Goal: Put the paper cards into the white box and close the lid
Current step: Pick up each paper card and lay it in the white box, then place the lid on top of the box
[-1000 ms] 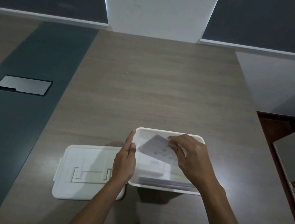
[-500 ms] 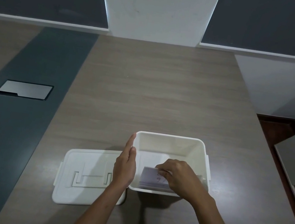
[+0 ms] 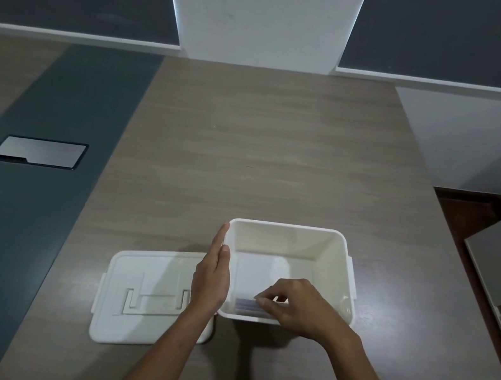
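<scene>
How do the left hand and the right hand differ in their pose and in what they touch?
The left hand is flat and open, pressed against the outer left wall of the white box; the right hand is curled and reaches inside the box. The left hand holds nothing, while the right hand pinches the paper cards at the near wall. The left hand lies over the lid; the right hand does not. Both are bare.

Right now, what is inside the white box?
Inside the box lies a small stack of cards against the near wall, with the right hand reaching in and pinching them. The hand covers part of the stack, so its full extent is hidden.
</scene>
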